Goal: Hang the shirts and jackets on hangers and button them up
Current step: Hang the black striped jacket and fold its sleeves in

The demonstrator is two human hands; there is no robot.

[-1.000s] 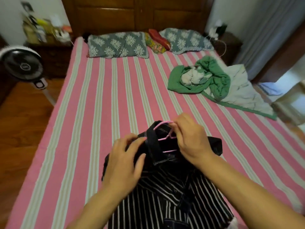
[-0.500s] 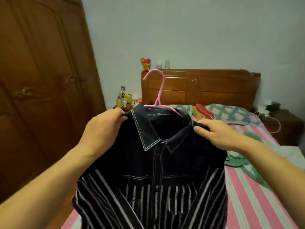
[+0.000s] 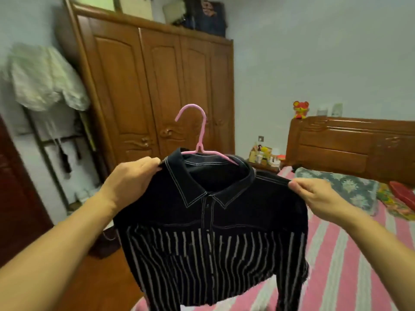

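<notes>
Up at centre frame, the dark shirt (image 3: 211,221), plain black above and white-striped below, hangs on a pink hanger (image 3: 197,140) whose hook stands clear above the collar. The left hand (image 3: 132,178) clenches the shoulder at the left of the frame; the right hand (image 3: 314,196) pinches the other shoulder at the right. Behind stands a wooden wardrobe (image 3: 157,86), with a pink-striped bed (image 3: 350,254) at lower right. No readable writing shows on the shirt; print on the dark item (image 3: 206,16) atop the wardrobe is too blurred.

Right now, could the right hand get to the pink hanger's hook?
Probably yes: the hook stands bare above the collar, nothing in front. But the right hand grips the shirt shoulder and would have to let go.
</notes>
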